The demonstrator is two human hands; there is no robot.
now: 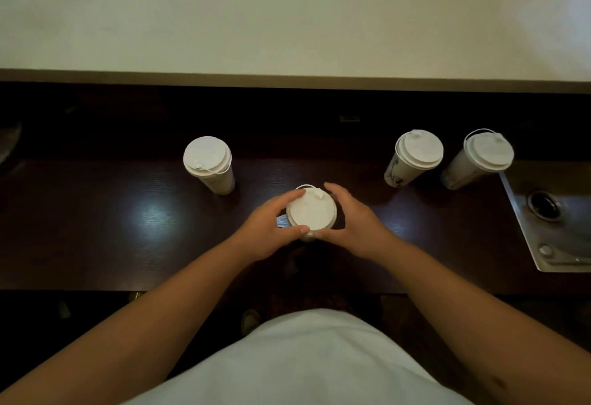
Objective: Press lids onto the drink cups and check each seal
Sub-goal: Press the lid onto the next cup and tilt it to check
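At the frame's centre on the dark worktop (96, 212), the left hand (267, 228) and right hand (355, 224) curl half-closed around the lid (311, 211), likely pressing its rim down; next, check the seal.

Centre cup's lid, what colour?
White, like the other lids; the centre cup's lid shows best in the head view.

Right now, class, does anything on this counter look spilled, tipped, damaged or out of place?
Nothing stands out. All four cups stand upright with lids on: one on the left, two on the right, and the middle cup between the left hand and right hand. No spill shows on the dark counter.
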